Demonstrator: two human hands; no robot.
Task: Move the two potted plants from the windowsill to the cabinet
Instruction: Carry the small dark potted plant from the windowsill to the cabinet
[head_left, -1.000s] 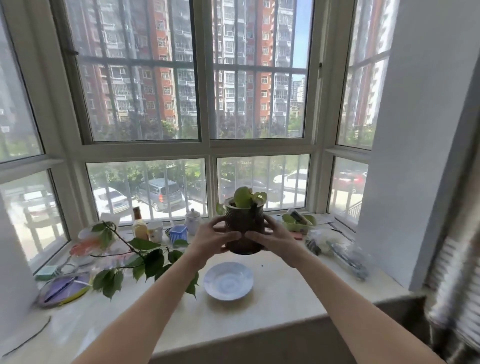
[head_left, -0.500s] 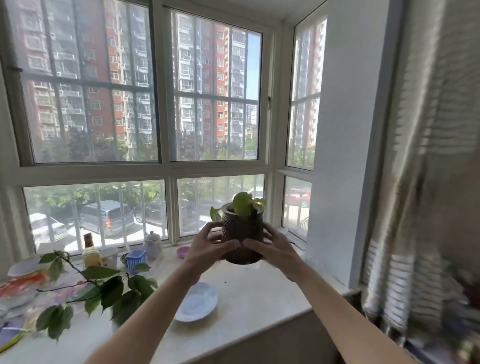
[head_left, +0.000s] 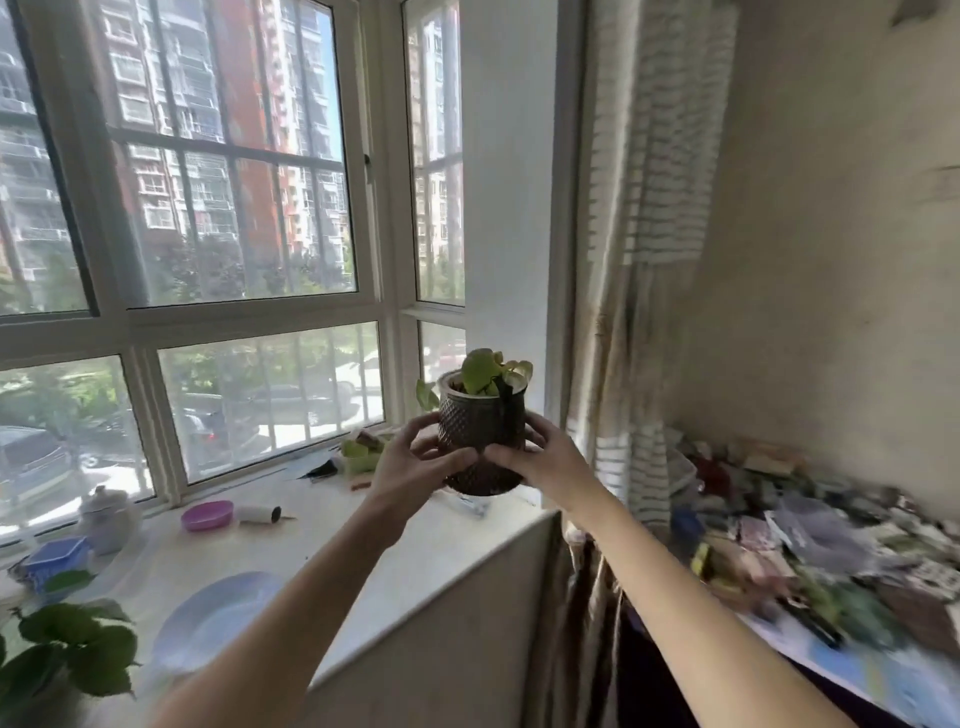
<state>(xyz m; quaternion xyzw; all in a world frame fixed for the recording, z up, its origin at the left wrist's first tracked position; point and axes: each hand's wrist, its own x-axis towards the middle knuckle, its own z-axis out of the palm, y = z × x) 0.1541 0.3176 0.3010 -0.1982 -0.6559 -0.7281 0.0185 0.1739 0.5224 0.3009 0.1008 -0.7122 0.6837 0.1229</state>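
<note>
We hold the pot (head_left: 480, 441) between both hands, lifted clear of the sill (head_left: 311, 551) and upright, above the sill's right end near the wall corner. Our left hand (head_left: 415, 465) wraps the pot's left side, thumb across the lower front; our right hand (head_left: 540, 460) closes on its right side, thumb meeting the other near the base. The pot sits between the palms, its rim and plant above the fingers, its rounded bottom showing just below them.

Going left to right along the sill: one leafy plant (head_left: 67, 649) at the lower left edge (its pot is out of view), one blue tub (head_left: 54, 558), one pale lidded jar (head_left: 106, 514), one white plate (head_left: 213, 618) lying flat, one pink dish (head_left: 207, 515), one small white roll (head_left: 258, 514), and a green thing (head_left: 358, 452) behind our left hand, too blurred to name. Then the held pot, one striped curtain (head_left: 634, 260), and at far right a surface (head_left: 831, 561) strewn with blurred clutter that we cannot count.

So we see two plants in all, one in hand and one on the sill.

The pot is dark brown, with a knobbly, diamond-like texture and a pale rim. It narrows slightly at the top and rounds at the base. A few broad, light green leaves rise from it, one hanging over the left edge.
</note>
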